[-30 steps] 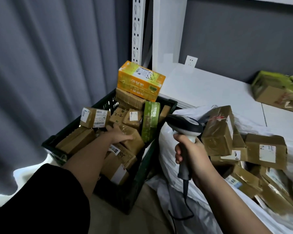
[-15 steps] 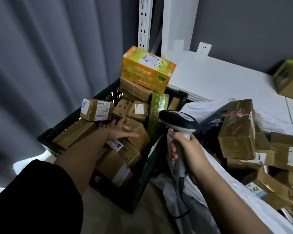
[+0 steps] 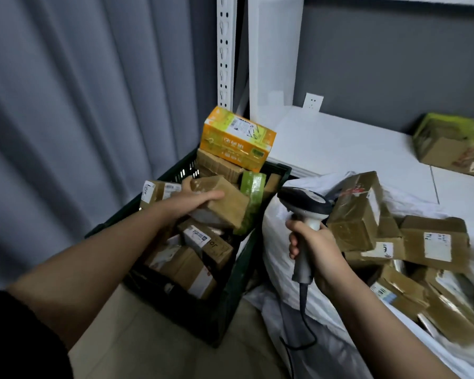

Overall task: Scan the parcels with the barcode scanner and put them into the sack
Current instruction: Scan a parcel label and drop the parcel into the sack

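My left hand (image 3: 195, 199) grips a brown cardboard parcel (image 3: 229, 203) and holds it tilted above the dark green crate (image 3: 230, 305), which is full of brown parcels. My right hand (image 3: 316, 250) is closed around the handle of the barcode scanner (image 3: 304, 207); its dark head points left toward the lifted parcel. The white sack (image 3: 279, 242) lies open to the right of the crate, with several brown parcels (image 3: 435, 242) inside. An orange box (image 3: 237, 139) tops the pile at the crate's far end, and a green packet (image 3: 253, 198) leans beside the lifted parcel.
A white shelf (image 3: 340, 143) runs behind the sack, with a green-and-brown carton (image 3: 454, 146) on it at the right. A grey curtain (image 3: 80, 105) hangs to the left. The scanner's cable (image 3: 301, 324) drops down toward the tan floor (image 3: 162, 351).
My left hand has closed on a brown parcel and lifted it out of the crate's pile. My right hand with the scanner has stayed about where it was.
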Available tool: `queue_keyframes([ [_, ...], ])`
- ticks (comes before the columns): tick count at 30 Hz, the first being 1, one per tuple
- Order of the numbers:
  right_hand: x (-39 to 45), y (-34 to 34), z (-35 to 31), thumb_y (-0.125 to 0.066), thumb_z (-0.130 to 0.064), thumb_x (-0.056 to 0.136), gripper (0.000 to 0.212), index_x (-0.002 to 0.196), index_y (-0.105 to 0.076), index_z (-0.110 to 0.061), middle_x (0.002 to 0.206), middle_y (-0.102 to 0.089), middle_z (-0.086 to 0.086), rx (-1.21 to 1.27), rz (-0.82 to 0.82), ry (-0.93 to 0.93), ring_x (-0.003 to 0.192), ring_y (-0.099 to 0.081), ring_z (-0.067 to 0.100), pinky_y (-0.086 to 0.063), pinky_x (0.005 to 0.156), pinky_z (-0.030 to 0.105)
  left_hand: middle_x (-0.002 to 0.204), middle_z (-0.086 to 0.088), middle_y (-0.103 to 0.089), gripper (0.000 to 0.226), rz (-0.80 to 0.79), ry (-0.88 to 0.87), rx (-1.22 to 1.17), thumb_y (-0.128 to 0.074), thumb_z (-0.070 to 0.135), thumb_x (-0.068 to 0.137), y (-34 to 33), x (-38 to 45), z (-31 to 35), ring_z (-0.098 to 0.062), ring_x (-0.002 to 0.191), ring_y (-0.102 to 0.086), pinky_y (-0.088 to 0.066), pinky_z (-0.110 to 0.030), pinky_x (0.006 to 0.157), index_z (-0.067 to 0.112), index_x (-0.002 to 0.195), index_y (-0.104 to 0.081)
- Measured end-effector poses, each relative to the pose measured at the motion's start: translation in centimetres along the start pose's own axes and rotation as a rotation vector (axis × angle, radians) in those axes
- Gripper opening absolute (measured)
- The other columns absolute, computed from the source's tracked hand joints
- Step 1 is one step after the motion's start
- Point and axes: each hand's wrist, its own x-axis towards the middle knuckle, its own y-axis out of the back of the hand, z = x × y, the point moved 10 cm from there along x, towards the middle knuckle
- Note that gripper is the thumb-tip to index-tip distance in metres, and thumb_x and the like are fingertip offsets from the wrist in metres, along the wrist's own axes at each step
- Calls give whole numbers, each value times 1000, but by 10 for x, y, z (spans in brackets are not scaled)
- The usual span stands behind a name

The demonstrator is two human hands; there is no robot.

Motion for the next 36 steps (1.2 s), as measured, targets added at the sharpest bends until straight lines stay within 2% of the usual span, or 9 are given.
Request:
queue_keyframes([
  [3,-26,15,-24,-62,-3,91,5,92,-57,-5,53,-48,2,77,-9,35,43,-43,12,-38,44,23,130,-4,-55,114,-46,14,-283,-76,77,46,-9,-51,20,-29,111,-59,-44,-48,101,35,142,-32],
  [6,-51,30,-50,-61,1,90,8,88,-59,-7,56,-47,3,144,-19,113,44,-43,11,-39,44,22,102,-13,-68,69,-162,66,-518,-61,70,71,-46,-108,41,-29,98,-63,-50,-41,87,15,112,-58],
  [13,-82,59,-88,-66,0,88,19,85,-50,-10,61,-45,5,218,-58,302,51,-41,14,-38,50,25,120,-21,-59,81,-335,225,-800,-46,86,65,-125,-178,59,-37,109,-56,-47,-47,84,20,110,-59],
  [21,-80,70,-98,-77,-1,77,44,118,-60,0,87,-69,7,-81,-167,295,61,-61,4,-50,59,18,112,-15,-69,91,-506,223,-762,-32,90,69,-151,-188,63,-38,93,-63,-46,-36,76,18,112,-68],
  [24,-78,71,-93,-87,-17,66,61,121,-61,-10,100,-75,0,-201,-217,306,84,-70,10,-54,72,21,117,-15,-67,95,-533,200,-700,-26,90,71,-156,-186,60,-41,88,-67,-53,-38,68,19,121,-63],
  [28,-74,74,-88,-90,-15,66,73,130,-53,-11,120,-70,5,-272,-201,304,105,-68,10,-53,80,19,131,-17,-59,91,-592,174,-601,-24,87,74,-160,-183,56,-49,116,-55,-49,-55,89,22,130,-56],
  [31,-75,79,-90,-94,-26,60,79,128,-54,-16,120,-69,0,-358,-185,297,107,-66,8,-52,91,26,142,-7,-50,88,-339,-18,-366,-41,82,69,-133,-166,63,-38,134,-40,-39,-51,99,29,140,-43],
  [33,-79,81,-93,-91,-20,66,70,125,-53,-23,116,-67,-11,-479,-179,283,103,-63,-6,-48,90,13,151,-5,-37,104,-144,-241,-157,-55,81,61,-113,-166,82,-29,139,-34,-36,-50,105,33,149,-24],
  [36,-87,75,-93,-87,-15,70,62,120,-52,-30,113,-64,-20,-623,-256,256,94,-59,-19,-41,80,3,157,3,-18,110,-236,-491,82,-74,66,63,-127,-179,102,-16,140,-27,-32,-45,112,44,149,-9],
])
